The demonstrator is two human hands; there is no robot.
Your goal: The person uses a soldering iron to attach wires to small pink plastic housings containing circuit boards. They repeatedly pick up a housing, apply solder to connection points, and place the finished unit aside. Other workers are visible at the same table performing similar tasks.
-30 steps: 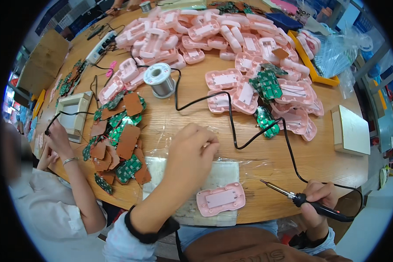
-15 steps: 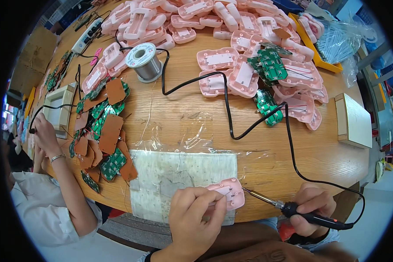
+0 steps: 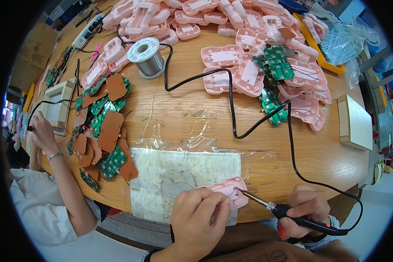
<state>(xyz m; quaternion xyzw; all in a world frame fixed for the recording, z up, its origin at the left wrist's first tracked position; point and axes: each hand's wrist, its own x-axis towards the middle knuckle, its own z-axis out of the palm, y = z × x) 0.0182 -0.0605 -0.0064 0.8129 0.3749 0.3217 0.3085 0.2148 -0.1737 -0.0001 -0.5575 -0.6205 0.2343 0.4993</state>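
Observation:
My left hand is closed on a pink plastic shell, holding it over the right edge of a worn whitish mat. Fingers and thumb are pinched at the shell's left end and hide that part; whether they also hold something thin, I cannot tell. In my right hand is a soldering iron with a black handle, pointing left. Its tip lies over the inside of the shell, at or very near a small metal piece; contact is too small to make out.
The iron's black cord winds across the wooden table. Left of the mat lie heaped green and brown circuit boards. Behind are a solder spool and piled pink shells. A co-worker's arm reaches in at left.
The soldering iron has moved left, bringing its tip from beside the shell's right end to over its inside. The shell has shifted slightly right; the whole view has moved a little.

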